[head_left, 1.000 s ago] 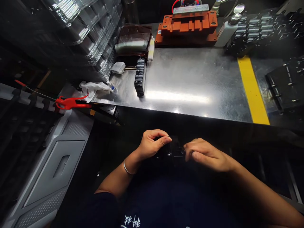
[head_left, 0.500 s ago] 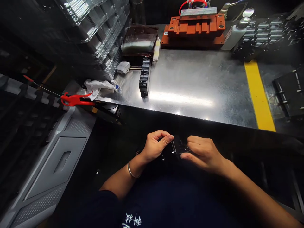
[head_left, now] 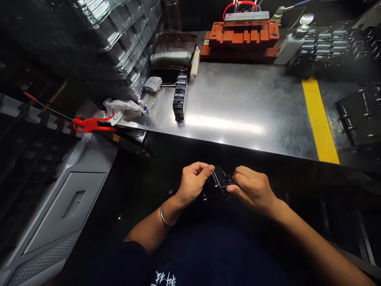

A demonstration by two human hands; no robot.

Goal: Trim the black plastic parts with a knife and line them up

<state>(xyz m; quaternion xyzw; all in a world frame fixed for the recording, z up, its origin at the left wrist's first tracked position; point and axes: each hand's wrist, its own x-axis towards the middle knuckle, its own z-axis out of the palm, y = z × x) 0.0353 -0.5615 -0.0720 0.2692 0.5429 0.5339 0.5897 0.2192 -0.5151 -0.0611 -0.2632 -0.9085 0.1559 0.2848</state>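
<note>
In front of my body, below the table edge, I hold a dark black part (head_left: pixel 219 174) with shiny metal pins on it. The thumb and fingers of my left hand (head_left: pixel 193 182) pinch its left edge. From the other side, my right hand (head_left: pixel 253 186) is closed with its thumb against curled fingers, gripping the part's right edge. Much of the part blends into the dark background, so its full outline is hidden. A ribbed black block (head_left: pixel 180 97) stands on the metal table (head_left: pixel 232 95) ahead of my hands.
An orange fixture (head_left: pixel 244 37) and a white bottle (head_left: pixel 290 47) stand at the back. Stacked trays in clear wrap (head_left: pixel 119 43) rise at left, near a red-handled tool (head_left: pixel 93 124) and white cloth (head_left: pixel 119 108). Yellow tape (head_left: pixel 320 119) crosses the table, with black parts (head_left: pixel 361 113) beyond it.
The black part has tilted and catches more light, showing more of its face between my hands. My right hand has shifted slightly left; both hands keep hold. The view has moved a little.
</note>
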